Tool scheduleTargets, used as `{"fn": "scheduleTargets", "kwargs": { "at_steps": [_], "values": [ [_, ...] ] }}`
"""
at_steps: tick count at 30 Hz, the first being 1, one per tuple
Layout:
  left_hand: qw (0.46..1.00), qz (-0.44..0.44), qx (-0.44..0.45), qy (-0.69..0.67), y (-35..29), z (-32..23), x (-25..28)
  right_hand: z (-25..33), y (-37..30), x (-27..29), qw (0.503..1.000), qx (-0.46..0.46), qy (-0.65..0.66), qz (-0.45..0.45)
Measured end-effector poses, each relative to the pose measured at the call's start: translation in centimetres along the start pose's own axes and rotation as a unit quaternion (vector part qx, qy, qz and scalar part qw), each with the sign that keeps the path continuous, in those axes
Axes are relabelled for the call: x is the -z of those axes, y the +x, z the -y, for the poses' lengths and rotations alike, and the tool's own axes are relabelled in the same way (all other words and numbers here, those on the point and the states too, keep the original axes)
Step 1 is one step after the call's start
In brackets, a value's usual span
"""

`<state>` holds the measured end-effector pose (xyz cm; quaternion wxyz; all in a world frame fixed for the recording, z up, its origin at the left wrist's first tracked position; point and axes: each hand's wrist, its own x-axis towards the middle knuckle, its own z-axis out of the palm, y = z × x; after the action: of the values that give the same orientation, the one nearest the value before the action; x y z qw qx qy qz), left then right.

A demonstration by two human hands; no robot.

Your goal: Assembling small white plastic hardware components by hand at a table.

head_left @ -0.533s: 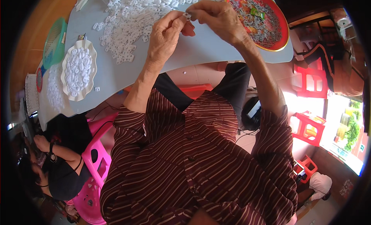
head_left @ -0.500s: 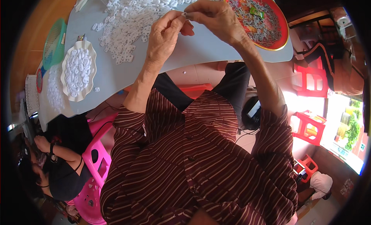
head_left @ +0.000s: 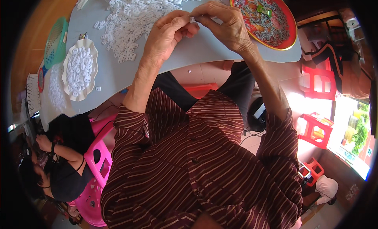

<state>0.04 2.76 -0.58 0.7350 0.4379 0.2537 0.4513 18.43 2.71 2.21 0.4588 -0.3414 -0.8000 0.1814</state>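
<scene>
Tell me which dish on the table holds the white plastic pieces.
The cream scalloped dish at the table's left edge, beside the green basket, holds them. The red round tray, right of both hands, carries grey metal bits instead.

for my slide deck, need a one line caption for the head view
Left hand and right hand pinch a small white plastic piece above a grey table strewn with white pieces.
</scene>
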Motion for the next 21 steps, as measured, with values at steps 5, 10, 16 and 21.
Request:
{"fn": "scheduleTargets", "kwargs": {
  "at_steps": [5,10,16,21],
  "values": [
    [0.991,-0.041,-0.083,0.099,0.1,0.3,-0.8,0.5,-0.4,0.0,0.991,-0.131,0.024,-0.012],
    [0.971,-0.039,-0.136,0.194,-0.1,0.5,-0.8,1.3,0.1,0.0,0.986,-0.16,0.021,0.027],
    [0.991,-0.054,-0.076,0.092,-0.2,0.5,-0.8,1.0,0.6,-0.7,0.982,-0.189,0.006,0.004],
    [0.987,-0.042,-0.061,0.141,-0.3,0.3,-1.2,-3.4,3.5,-1.3,0.986,-0.089,-0.134,0.039]
  ]
}}
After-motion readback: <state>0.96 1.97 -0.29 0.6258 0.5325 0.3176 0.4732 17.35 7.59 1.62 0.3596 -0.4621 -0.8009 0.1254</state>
